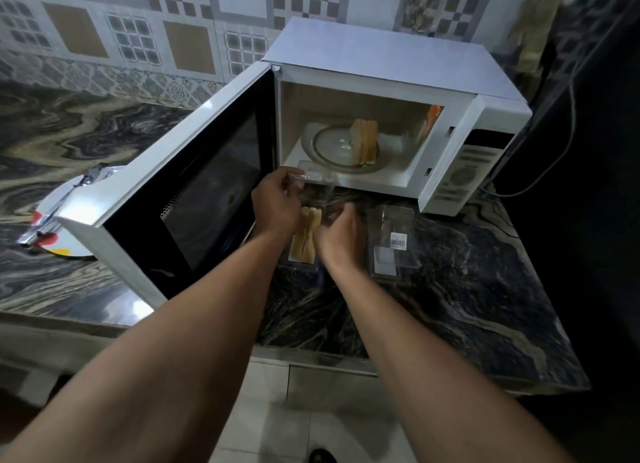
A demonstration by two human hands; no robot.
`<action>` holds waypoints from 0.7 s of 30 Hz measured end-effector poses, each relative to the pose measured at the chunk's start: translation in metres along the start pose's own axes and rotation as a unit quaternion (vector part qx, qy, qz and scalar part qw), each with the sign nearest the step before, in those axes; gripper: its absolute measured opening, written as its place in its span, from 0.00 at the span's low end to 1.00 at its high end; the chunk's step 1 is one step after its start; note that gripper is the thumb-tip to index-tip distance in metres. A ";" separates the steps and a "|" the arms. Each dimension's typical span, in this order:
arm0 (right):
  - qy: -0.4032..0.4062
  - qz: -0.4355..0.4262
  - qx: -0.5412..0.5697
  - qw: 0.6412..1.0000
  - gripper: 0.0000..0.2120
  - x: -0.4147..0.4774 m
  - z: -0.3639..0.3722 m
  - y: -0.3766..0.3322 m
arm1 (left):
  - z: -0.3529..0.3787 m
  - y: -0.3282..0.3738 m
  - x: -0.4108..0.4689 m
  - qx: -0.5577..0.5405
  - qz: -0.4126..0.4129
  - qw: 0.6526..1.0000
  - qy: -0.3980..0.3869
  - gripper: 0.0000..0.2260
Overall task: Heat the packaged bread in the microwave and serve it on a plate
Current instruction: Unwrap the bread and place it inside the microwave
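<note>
Head view: the left hand (277,204) pinches the upper flap of a clear plastic package (304,254), and the right hand (341,235) curls its fingers on the package's right side. Packaged bread slices (306,235) show between the hands, resting on the dark marble countertop (450,289) just before the open microwave (381,64). Inside, more bread (365,142) stands on the glass turntable (329,144). An empty labelled wrapper (393,244) lies to the right. Left of the door (194,185), tongs (86,180) rest on a plate (79,249).

home kitchen, microwave (381,81), tiled wall (138,29), marble counter (450,306)
</note>
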State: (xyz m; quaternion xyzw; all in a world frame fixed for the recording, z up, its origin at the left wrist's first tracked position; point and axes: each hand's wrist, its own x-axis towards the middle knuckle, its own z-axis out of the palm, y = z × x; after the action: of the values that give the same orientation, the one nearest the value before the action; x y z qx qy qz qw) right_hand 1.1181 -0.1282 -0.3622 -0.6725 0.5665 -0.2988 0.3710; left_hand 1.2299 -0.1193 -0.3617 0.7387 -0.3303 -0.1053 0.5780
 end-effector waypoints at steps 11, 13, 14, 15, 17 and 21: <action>-0.059 0.006 -0.074 0.995 0.16 0.006 0.047 0.016 | 0.002 -0.007 0.013 -0.006 0.018 0.999 -0.026 0.09; -0.044 0.001 -0.096 0.994 0.19 0.008 0.053 0.017 | 0.002 -0.008 0.012 0.001 0.026 0.999 -0.020 0.09; -0.045 0.005 -0.107 0.993 0.20 0.007 0.053 0.015 | 0.002 -0.008 0.012 0.003 0.027 0.999 -0.020 0.09; -0.049 0.003 -0.118 0.992 0.20 0.009 0.055 0.017 | 0.001 -0.008 0.013 0.002 0.027 0.999 -0.020 0.10; -0.055 0.006 -0.131 0.990 0.18 0.009 0.055 0.018 | 0.001 -0.009 0.013 -0.007 0.018 1.000 -0.020 0.11; -0.041 0.011 -0.139 0.989 0.21 0.009 0.055 0.018 | 0.001 -0.009 0.014 -0.024 0.009 0.999 -0.022 0.12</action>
State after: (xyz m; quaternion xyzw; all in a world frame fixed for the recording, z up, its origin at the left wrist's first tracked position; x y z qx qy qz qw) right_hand 1.1555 -0.1296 -0.4078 -0.7232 0.5939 -0.1851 0.2998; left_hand 1.2433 -0.1272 -0.3674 0.7196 -0.3465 -0.1242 0.5888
